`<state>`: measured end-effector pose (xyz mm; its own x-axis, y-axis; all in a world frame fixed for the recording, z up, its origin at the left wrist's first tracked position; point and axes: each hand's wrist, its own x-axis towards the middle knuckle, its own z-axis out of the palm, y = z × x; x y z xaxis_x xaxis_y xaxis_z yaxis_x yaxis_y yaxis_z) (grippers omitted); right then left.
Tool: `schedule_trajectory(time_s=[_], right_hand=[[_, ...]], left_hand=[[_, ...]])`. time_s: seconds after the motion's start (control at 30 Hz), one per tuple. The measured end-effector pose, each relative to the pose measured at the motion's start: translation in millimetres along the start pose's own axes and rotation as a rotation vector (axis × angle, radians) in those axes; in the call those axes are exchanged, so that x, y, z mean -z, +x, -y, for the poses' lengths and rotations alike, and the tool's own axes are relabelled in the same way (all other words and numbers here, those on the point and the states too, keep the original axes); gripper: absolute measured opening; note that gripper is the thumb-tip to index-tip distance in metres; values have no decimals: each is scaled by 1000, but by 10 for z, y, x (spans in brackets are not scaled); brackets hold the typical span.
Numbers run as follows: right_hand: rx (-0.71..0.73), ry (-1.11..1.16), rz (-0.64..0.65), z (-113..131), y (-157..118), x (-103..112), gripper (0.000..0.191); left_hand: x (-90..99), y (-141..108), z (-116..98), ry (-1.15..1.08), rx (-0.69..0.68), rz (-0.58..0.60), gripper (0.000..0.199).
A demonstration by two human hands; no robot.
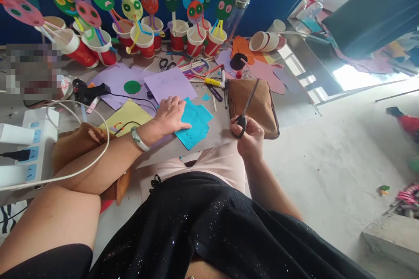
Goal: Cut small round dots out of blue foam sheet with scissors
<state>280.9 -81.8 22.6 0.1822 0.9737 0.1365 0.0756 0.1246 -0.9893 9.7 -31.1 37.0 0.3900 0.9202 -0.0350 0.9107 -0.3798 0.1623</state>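
My left hand rests with its fingers apart on a cut sheet of blue paper near the table's front edge. A purple sheet lies just beyond it, and a yellow sheet is to its left, partly behind my forearm. My right hand is closed round the black handles of the scissors, whose blades point up and away from me. Behind the scissors is a brown pouch. Small blue scraps lie beyond the blue paper.
Red-and-white cups with colourful rabbit figures line the back. A black glue gun with a cable, a white power strip and a looping white cord are at left. Markers, straws and orange paper lie toward the back right.
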Motion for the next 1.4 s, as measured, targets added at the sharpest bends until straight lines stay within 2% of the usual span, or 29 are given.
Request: schedule_trajectory(time_s=[0.3,0.5,0.63,0.87,1.0,1.23,1.4], right_hand=[[1,-81,113,-1,-173,48,25],[-30,-109,154,2,-221,42,18],[5,-143,170,10,-236,48,18],[-12,-194,194,7,-268,77,21],[-17,-190,203,-20,-282,66,22],[-16,-219,214,-52,-308,71,21],[-7,-231,225,-49,-322,71,19]], left_hand=[[22,3,-4,-16,49,61,65],[46,13,-6,-57,86,9,68],[30,29,40,-4,129,-59,62],[-15,85,85,-46,169,3,55],[-13,107,75,-115,177,-6,49],[-21,130,78,-184,194,-29,68],[-32,150,100,-226,184,-12,65]])
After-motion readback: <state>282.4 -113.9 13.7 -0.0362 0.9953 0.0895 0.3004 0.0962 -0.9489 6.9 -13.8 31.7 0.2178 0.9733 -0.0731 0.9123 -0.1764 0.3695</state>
